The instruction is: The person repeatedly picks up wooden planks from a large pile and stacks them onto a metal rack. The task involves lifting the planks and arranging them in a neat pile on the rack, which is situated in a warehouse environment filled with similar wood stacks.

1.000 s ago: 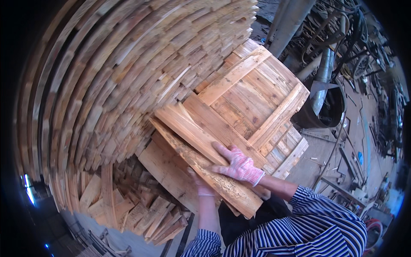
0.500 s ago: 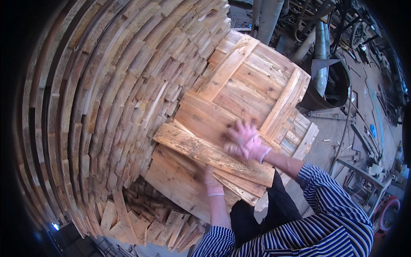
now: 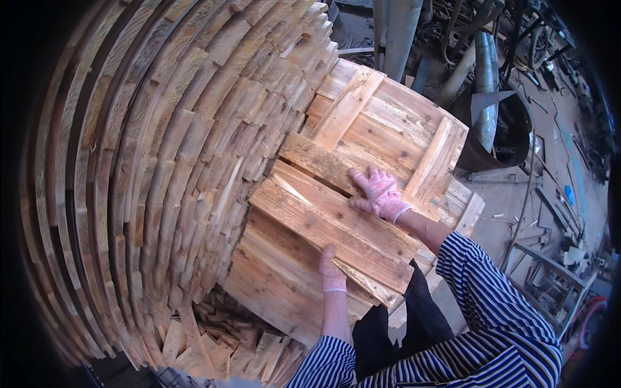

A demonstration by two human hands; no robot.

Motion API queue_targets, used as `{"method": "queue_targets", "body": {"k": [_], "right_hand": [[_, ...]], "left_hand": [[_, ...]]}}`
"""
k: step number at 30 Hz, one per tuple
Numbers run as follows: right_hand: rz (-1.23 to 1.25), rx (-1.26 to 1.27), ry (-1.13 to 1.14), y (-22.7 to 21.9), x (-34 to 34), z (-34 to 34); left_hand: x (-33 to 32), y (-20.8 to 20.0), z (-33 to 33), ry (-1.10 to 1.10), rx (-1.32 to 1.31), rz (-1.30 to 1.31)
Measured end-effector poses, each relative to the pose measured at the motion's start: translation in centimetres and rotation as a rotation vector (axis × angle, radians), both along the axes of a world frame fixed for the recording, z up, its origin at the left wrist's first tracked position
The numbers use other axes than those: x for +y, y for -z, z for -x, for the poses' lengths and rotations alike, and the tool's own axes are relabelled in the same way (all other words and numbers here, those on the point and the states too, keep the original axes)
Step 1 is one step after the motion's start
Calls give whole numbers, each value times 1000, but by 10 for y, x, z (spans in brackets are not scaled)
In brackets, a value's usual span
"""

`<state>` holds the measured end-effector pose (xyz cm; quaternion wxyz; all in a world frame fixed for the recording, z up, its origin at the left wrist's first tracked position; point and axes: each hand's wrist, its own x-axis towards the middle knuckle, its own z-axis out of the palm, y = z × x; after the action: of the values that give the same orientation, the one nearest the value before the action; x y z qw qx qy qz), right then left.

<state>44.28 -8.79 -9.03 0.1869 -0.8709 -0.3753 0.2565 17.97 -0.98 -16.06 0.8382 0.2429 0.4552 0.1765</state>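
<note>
Several loose wooden boards lie side by side and overlapping on a wooden panel (image 3: 414, 143) with cross battens. My right hand (image 3: 378, 193), in a pink-and-white glove, rests flat with spread fingers on the near edge of a rough, mottled board (image 3: 315, 159). A dark gap separates part of that board from the smoother boards nearer me. At the near edge of the closest wooden board (image 3: 323, 229), my left hand (image 3: 332, 268) is gloved too, its thumb raised against the edge. Its other fingers are mostly hidden; the hand appears closed on that edge.
A tall stack of planks (image 3: 187, 149) rises on the left, touching the panel's side. Wood offcuts (image 3: 213, 346) lie heaped at its foot. To the far right stand a dark round metal drum (image 3: 491, 152) and grey pipes (image 3: 396, 39). A metal frame (image 3: 550, 265) stands at right.
The mottled board has moved from the top of the near boards to the far side, against the battens. My right hand, blurred before, now lies spread on it. My left hand has shifted slightly.
</note>
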Motion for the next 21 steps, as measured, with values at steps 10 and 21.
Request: {"method": "queue_targets", "body": {"k": [10,21], "right_hand": [[-122,450,-93,-42,-28,58],[25,-64,-119,18,-5,-81]], "left_hand": [[-33,-43,-52,-114,-82,116],[5,3,-87,-191,79,76]]}}
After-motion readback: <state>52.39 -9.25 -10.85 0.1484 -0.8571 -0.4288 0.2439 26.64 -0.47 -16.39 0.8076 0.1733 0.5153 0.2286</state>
